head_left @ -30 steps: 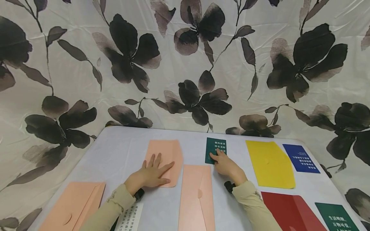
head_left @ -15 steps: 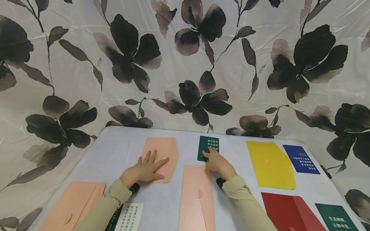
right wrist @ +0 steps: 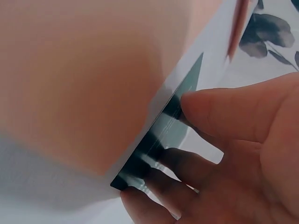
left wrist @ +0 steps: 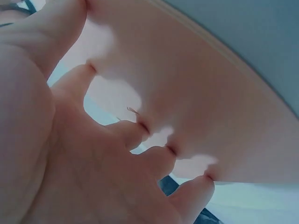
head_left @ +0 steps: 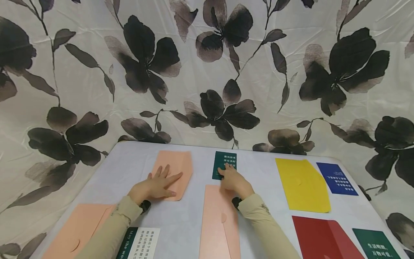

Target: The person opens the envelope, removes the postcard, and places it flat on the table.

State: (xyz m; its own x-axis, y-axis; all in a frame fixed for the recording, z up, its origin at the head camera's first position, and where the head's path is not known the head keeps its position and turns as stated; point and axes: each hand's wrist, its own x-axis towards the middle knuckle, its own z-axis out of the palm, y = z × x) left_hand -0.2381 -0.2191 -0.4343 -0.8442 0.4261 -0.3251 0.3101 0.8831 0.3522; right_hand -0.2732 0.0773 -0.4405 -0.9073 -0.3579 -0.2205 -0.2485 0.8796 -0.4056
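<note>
In the head view my left hand (head_left: 153,187) lies with spread fingers on a peach envelope (head_left: 181,162) at the far left-centre of the table. The left wrist view shows the fingertips of that hand (left wrist: 103,149) touching the envelope's surface (left wrist: 224,98). My right hand (head_left: 235,181) rests its fingertips on a small dark green card (head_left: 221,160) printed with white characters. In the right wrist view, the thumb and fingers press down on the flat card (right wrist: 152,140). A long peach envelope (head_left: 213,223) lies just nearer than the right hand.
A yellow envelope (head_left: 300,185), a blue card (head_left: 337,178), a red envelope (head_left: 326,235) and another green card (head_left: 375,242) lie on the right. Toward the left are a third peach envelope (head_left: 76,226) and a white-and-green card (head_left: 143,242). A floral curtain (head_left: 207,72) hangs behind the table.
Both hands have moved left and slightly away, sliding the peach envelope and the green card along together. More of the white-and-green card has come into view beside the left sleeve.
</note>
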